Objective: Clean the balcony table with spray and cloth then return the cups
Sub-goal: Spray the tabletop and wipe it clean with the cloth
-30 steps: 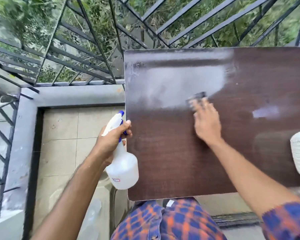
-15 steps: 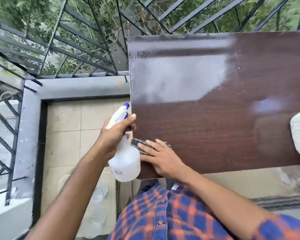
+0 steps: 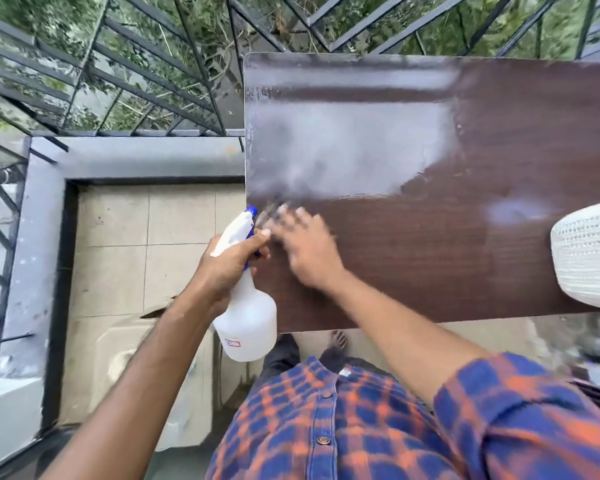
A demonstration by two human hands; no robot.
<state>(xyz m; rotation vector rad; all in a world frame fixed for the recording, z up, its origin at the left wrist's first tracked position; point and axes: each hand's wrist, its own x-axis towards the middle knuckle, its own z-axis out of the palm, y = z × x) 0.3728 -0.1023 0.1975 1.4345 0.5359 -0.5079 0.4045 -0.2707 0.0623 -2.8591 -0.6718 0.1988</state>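
The dark brown table (image 3: 430, 258) fills the upper right, with a pale sheen over its far left part. My left hand (image 3: 229, 268) grips a white spray bottle (image 3: 248, 320) with a blue nozzle, held just off the table's left edge. My right hand (image 3: 305, 251) lies flat on the table near that edge, blurred by motion. It presses a dark cloth (image 3: 269, 213), of which only a blurred bit shows past the fingertips. No cups are in view.
A white woven object (image 3: 589, 258) sits at the table's right edge. A black metal railing (image 3: 146, 81) and a grey ledge (image 3: 136, 157) bound the balcony beyond and to the left. Beige floor tiles (image 3: 136, 254) lie left of the table.
My right hand with the cloth swept from the table's middle down to the near left corner, then back up along the left edge. The spray bottle stayed in my left hand.
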